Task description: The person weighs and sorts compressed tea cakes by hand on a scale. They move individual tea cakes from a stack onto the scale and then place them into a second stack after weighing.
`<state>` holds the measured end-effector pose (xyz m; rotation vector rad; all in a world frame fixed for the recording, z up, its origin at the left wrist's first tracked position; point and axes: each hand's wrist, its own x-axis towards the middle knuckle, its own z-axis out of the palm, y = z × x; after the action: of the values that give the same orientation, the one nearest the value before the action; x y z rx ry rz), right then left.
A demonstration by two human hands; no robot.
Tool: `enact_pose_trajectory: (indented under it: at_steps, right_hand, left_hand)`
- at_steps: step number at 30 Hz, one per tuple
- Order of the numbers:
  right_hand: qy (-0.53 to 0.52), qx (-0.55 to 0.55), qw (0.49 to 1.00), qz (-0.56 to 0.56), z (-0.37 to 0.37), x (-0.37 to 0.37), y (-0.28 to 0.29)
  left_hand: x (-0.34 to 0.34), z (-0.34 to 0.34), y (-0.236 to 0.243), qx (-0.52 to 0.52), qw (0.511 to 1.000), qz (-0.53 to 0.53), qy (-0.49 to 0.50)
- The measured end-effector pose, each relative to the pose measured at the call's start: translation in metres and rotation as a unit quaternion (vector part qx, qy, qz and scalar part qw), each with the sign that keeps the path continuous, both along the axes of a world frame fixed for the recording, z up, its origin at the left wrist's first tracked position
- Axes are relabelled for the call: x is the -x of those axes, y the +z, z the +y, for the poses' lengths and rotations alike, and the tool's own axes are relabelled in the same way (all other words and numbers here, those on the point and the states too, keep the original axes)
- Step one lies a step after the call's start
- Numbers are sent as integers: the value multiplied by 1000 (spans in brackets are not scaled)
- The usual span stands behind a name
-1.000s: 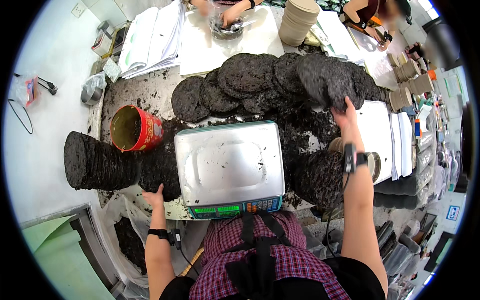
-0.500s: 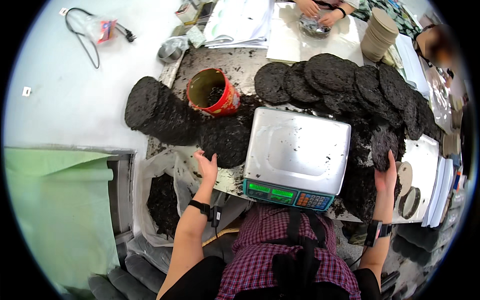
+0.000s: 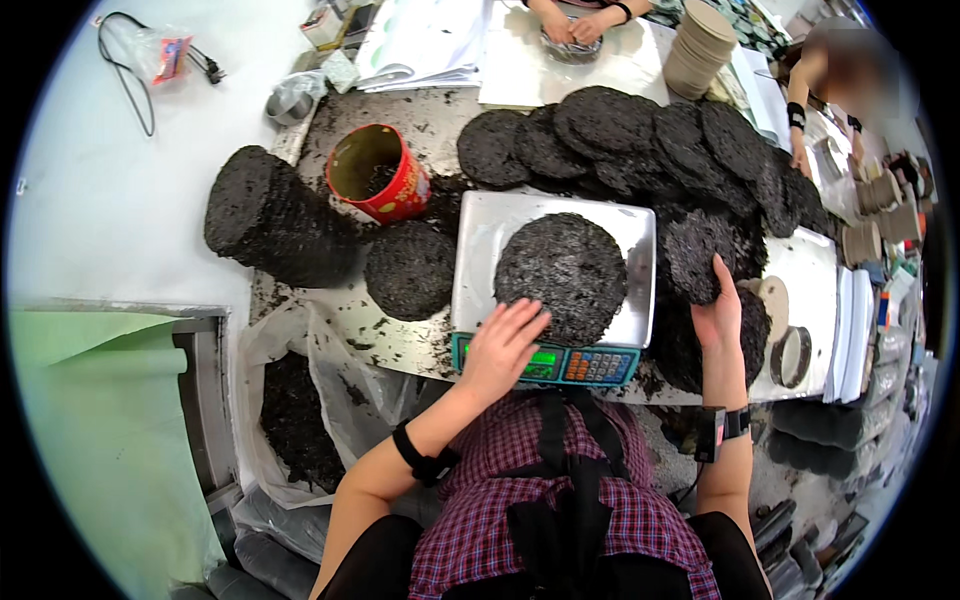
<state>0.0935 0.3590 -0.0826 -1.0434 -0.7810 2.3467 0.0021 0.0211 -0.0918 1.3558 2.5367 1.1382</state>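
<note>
A flat digital scale (image 3: 477,262) with a steel top stands in front of me, its display lit green. One dark, flaky pressed round cake (image 3: 565,268) lies flat on its top. My left hand (image 3: 500,348) has its fingers stretched out, the tips at the near edge of that cake, and covers part of the display. Right of the scale, my right hand (image 3: 722,312) grips a smaller-looking dark cake (image 3: 698,250) by its edge, thumb on top. A similar cake (image 3: 410,270) lies left of the scale, beside a tall stack of cakes (image 3: 270,215).
Overlapping dark cakes (image 3: 610,125) spread behind the scale. A red tin (image 3: 395,185) holds dark scraps. A plastic bag (image 3: 262,400) of dark flakes hangs at the table's near left. A ring (image 3: 791,357) and beige discs (image 3: 700,50) stand rightward. Other people's hands (image 3: 575,25) work across the table.
A cake now lies on the scale's bare top. My left hand has moved right, from beside the left cake to the scale. My right hand still holds its cake. The view has shifted.
</note>
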Motion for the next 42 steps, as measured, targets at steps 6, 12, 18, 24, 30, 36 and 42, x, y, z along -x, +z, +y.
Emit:
enact_pose_trajectory:
  at_steps: [6,12,18,24,30,36,42]
  right_hand:
    - [-34,-116,988,-94,4,-21,-8]
    - [125,-203,955,-177,-65,2,32]
    - [197,-648,604,-419,-77,-5,-57]
    - [155,-71,977,-126,-19,-36,-4]
    - [172,-61,983,-2,-43,119,33]
    - [171,-89,978,-83,-50,227,-14]
    - [135,-305,935,-117,-6,103,9]
  left_hand:
    - [57,-81,-56,-19,971,-19,237]
    - [129,-153,-182,86,735,-208,640]
    - [127,-136,-204,192,659,-326,650]
    - [121,-128,-170,177,708,-239,640]
    - [123,-158,-200,-142,761,-241,585]
    - [105,-161,-110,-360,611,-357,608]
    - [51,-55,-55,-224,793,-405,397]
